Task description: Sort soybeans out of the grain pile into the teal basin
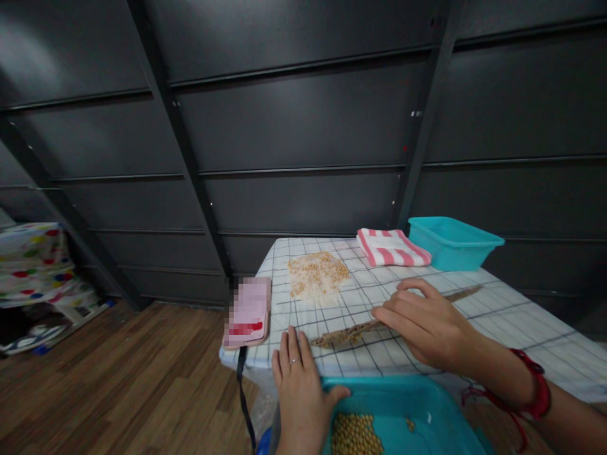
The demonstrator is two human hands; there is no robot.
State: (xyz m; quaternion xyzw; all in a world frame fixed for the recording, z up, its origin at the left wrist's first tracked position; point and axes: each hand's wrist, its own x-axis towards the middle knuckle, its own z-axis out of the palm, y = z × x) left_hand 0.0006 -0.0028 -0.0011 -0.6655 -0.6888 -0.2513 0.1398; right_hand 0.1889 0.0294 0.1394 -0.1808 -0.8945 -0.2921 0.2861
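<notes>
My right hand (pixel 424 322) is closed on a long, thin, brown piece with dark speckles (pixel 348 333), which looks like a folded fan. It lies low across the checked cloth near the table's front edge, with a few yellow beans beside it. My left hand (pixel 301 385) lies flat with its fingers stretched over the table edge and its thumb over the rim of a teal basin (pixel 393 384). Yellowish beans (pixel 355 435) sit in that basin below the table edge. Farther back on the cloth is a spread of yellow beans mixed with white grains (pixel 318 275).
A phone in a pink case (pixel 249 313) with a dark strap lies at the table's left edge. A folded pink-and-white striped towel (pixel 393 248) and a second teal basin (pixel 455 243) stand at the back right. Dark panelled wall (pixel 303 126) rises behind the table.
</notes>
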